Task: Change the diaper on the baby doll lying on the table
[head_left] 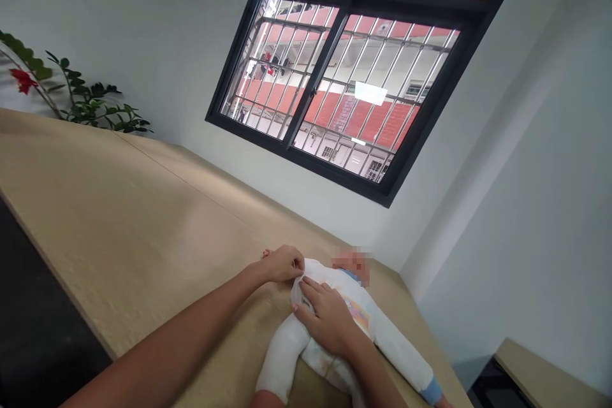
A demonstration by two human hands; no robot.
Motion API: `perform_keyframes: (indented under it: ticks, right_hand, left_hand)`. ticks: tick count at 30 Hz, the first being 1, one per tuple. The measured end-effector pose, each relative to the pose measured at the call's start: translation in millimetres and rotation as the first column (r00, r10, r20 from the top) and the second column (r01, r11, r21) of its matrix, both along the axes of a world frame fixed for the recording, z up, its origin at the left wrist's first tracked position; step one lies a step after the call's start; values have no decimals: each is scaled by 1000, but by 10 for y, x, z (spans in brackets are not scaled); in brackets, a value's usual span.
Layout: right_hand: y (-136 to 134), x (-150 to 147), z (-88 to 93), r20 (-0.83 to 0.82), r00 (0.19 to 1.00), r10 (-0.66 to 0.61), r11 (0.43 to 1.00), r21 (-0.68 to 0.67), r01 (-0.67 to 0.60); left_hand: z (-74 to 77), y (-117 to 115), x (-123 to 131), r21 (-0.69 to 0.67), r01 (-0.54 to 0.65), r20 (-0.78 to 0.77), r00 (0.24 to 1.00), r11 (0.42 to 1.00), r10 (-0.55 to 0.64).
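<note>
The baby doll [356, 296] lies on its back on a pale wooden table [119, 236], low in the frame and right of centre, with its blurred head toward the top and its body running down to the bottom edge. Our left hand [282, 264] comes in on a long forearm from the lower left corner, and its fingers curl closed around the edge of the white romper [382, 325] beside the doll's chest, pinching a fold of the cloth. Our right hand [327, 322] reaches up from the bottom edge and lies open and palm down on the doll's front, fingers spread over the cloth, just below the left hand and almost touching it. The romper has a blue collar, a faint coloured print on the front, and a blue cuff [431, 390] on the sleeve stretching toward the lower right. A second white-covered limb [282, 350] runs toward the bottom edge, left of the right hand, though we cannot tell whether it is an arm or a leg. At the upper centre of the frame, we see a black-framed window [335, 76] with metal bars and a red and white building beyond it. A leafy plant [86, 99] with a red flower stands at the upper left, and another table [540, 373] shows at the lower right corner.
</note>
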State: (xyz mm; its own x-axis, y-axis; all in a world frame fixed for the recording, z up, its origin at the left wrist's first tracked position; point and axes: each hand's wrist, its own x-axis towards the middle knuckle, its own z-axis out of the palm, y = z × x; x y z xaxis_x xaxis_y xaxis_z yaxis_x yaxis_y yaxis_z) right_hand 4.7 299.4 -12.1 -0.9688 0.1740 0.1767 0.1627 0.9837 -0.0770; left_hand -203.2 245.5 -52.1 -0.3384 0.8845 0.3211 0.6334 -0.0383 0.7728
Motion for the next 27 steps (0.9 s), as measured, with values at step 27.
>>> perform_keyframes:
  ticks: [27]
  right_hand:
    - [-85,-23,-34,-17,990,-141,985,94,142]
  left_hand:
    - [-163,251,-52,-98,-8,596,800,995,65]
